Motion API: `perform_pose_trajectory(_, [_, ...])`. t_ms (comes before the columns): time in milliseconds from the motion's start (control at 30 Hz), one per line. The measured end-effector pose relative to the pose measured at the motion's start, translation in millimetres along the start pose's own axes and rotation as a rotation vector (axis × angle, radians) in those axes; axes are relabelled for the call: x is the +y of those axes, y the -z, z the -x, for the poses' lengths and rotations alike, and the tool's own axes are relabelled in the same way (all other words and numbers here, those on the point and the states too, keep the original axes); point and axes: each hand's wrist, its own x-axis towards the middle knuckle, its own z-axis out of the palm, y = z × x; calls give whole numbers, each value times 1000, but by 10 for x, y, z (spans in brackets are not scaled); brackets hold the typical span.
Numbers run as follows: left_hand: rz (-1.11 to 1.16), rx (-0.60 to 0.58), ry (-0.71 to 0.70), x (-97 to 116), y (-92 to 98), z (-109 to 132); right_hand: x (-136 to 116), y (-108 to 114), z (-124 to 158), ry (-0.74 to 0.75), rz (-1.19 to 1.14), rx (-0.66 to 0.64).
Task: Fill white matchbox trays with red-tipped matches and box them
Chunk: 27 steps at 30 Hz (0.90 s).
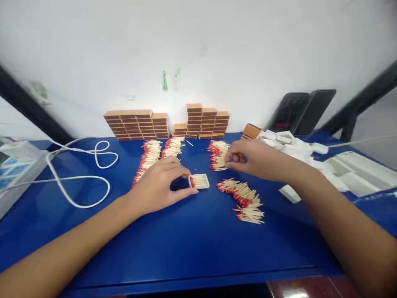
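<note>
Small white tray (pixel 207 182), matches inside with heads leftward, sits on the blue tabletop (pixel 173 248) between the hands. Left hand (pixel 163 182) clamps its left end between thumb and fingers, apparently to steady it. Right hand (pixel 248 156) curls at the edge of a far match pile (pixel 218 154); whether its fingertips pinch any matches, cannot tell. Nearer match pile (pixel 243 199) lies right of the tray, likely for easy reach. Stacked matchboxes (pixel 136 125) stand along the wall (pixel 198 49), seemingly out of the hands' way.

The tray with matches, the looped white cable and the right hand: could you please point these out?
Tray with matches (pixel 208 183), head view: right rim.
Looped white cable (pixel 83 177), head view: lower loop.
Right hand (pixel 252 155), head view: its back.
</note>
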Motion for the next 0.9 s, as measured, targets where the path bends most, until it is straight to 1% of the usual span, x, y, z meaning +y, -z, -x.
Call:
perform_pose_trajectory(167, [-13,21,-2,-7,-36,25,16,-113,-28,10,-76,-92])
perform_pose_trajectory(400, [-4,5,20,-17,-42,33,11,-151,-27,-24,-80,-144])
perform_pose_trajectory(500, [-7,3,16,-10,-35,31,11,-145,-15,-5,-94,-128])
perform_pose_trajectory(600, [-8,7,8,-7,-37,27,-34,-142,-4,63,-158,-82])
perform_pose_trajectory(733, [-5,-1,14,-3,-41,27,-179,-181,0,144,-267,-15])
perform_pose_trajectory(900, [-10,0,14,8,-30,24,-370,-321,6,199,-290,10])
